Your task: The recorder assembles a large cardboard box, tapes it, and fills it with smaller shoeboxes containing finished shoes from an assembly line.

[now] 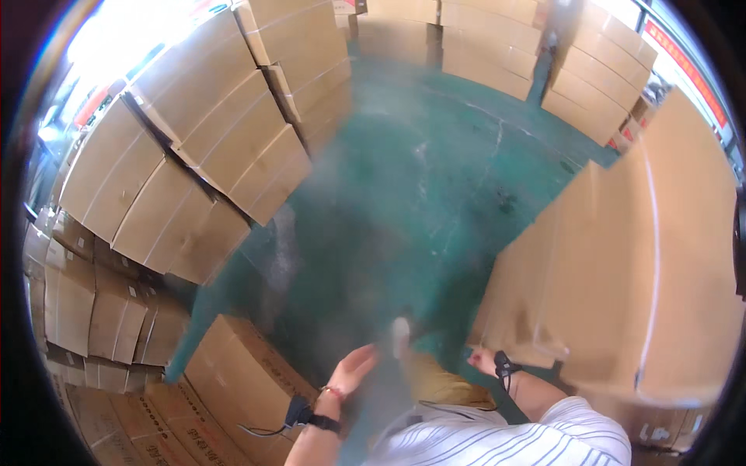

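My left hand (354, 370) is held out low in front of my body, its fingers stretched and nothing in them. Beside it on the left stands a brown carton (233, 373) with print along its edge; the hand is apart from it. My right hand (483, 360) is by my right side, its fingers curled in and no object visible in them. It is close to the lower corner of a tall brown carton stack (590, 272) with a white strap; whether it touches the stack I cannot tell. Each wrist wears a black strapped device with a cable.
High carton stacks (225, 116) line the left, with smaller cartons (97, 311) below them. More cartons (489, 46) stand along the far side. Between them runs a scuffed green floor (388, 194). A red banner (684, 74) hangs at the upper right.
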Action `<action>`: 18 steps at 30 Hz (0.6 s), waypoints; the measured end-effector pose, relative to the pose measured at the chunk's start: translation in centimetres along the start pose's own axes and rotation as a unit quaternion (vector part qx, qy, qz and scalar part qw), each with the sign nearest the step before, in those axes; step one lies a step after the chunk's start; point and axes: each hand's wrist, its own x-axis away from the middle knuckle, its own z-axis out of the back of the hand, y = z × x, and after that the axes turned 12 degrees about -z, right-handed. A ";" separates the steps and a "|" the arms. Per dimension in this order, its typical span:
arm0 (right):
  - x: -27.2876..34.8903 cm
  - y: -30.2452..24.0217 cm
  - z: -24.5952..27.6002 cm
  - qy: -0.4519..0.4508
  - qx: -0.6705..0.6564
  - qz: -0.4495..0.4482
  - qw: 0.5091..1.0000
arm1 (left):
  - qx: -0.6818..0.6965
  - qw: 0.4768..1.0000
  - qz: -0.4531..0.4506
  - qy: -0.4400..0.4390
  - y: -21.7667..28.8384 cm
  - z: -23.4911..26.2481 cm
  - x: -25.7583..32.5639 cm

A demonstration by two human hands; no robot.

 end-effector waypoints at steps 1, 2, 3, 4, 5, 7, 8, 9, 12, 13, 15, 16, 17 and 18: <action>-2.7 0.7 1.1 0.008 0.066 -0.039 0.997 | 0.011 0.999 0.035 0.019 -0.3 2.2 -1.6; -4.9 1.8 2.2 0.015 0.130 -0.081 0.988 | 0.039 0.997 0.054 0.040 -0.4 4.8 -3.0; -8.3 5.0 3.6 0.217 0.250 0.132 0.934 | 0.108 0.989 0.038 0.091 -4.5 9.0 -3.6; -11.2 7.8 5.1 0.401 0.352 0.310 0.787 | 0.081 0.977 0.101 0.171 -6.1 11.5 -5.0; -14.0 4.7 6.2 0.173 0.289 0.231 0.913 | 0.019 0.950 0.142 0.278 -10.3 17.7 -1.1; -17.4 -4.5 12.0 -0.028 0.209 -0.048 0.976 | -0.309 0.825 0.396 0.260 -9.2 23.2 1.1; -19.6 -10.1 14.3 -0.034 0.191 -0.060 0.979 | -0.459 0.810 0.342 0.126 -10.5 27.0 3.9; -21.3 -16.1 16.6 -0.039 0.171 -0.052 0.983 | -0.588 0.761 0.276 -0.015 -11.5 29.6 6.1; -28.5 -28.0 20.1 -0.067 0.035 0.056 0.996 | -0.755 0.583 0.298 0.044 -13.0 34.3 5.6; -30.5 -30.7 21.2 -0.044 0.006 0.107 0.993 | -0.772 0.555 0.279 -0.138 -13.0 33.4 2.9; -33.9 -36.4 23.7 -0.007 -0.031 0.208 0.978 | -0.758 0.497 0.177 -0.384 -13.3 32.5 -4.9; -35.6 -39.1 25.3 0.011 -0.040 0.258 0.965 | -0.760 0.451 0.110 -0.455 -13.1 32.8 -9.4; -37.6 -40.8 26.8 -0.002 -0.076 0.271 0.960 | -0.736 0.522 0.152 -0.403 -12.8 33.4 -14.2; -39.8 -41.4 27.9 0.003 -0.078 0.266 0.961 | -0.715 0.585 0.180 -0.338 -12.3 34.4 -19.8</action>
